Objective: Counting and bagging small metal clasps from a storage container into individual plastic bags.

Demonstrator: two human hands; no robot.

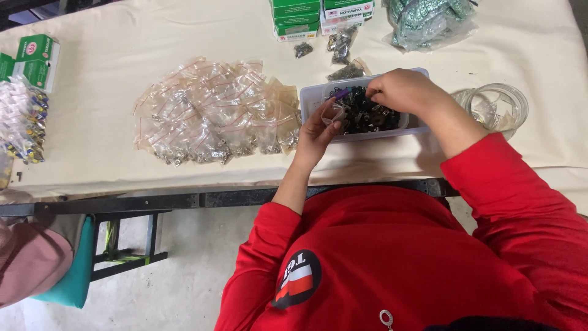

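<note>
— What packaging lay on the cream cloth (pixel 153 37)?

— Green-and-white boxes (pixel 321 15) at the far edge, two more green boxes (pixel 33 55) far left, and a heap of clear zip bags (pixel 214 113) mid-table.

— And the hands?

— The left hand (pixel 318 132) pinched a small clear bag (pixel 334 113) beside the plastic tray (pixel 312 101) of dark parts (pixel 367 113); the right hand (pixel 401 91) was curled over those parts, grip hidden.

**Items on and around the counter**

A heap of clear zip bags (pixel 214 116) holding small metal parts lies on the cream-covered counter (pixel 122 43). Green and white boxes (pixel 318 15) stand at the far edge, with a bag of green packets (pixel 429 21) beside them. More green boxes (pixel 33 58) sit at far left. A clear glass jar (pixel 499 107) rests at right.
</note>
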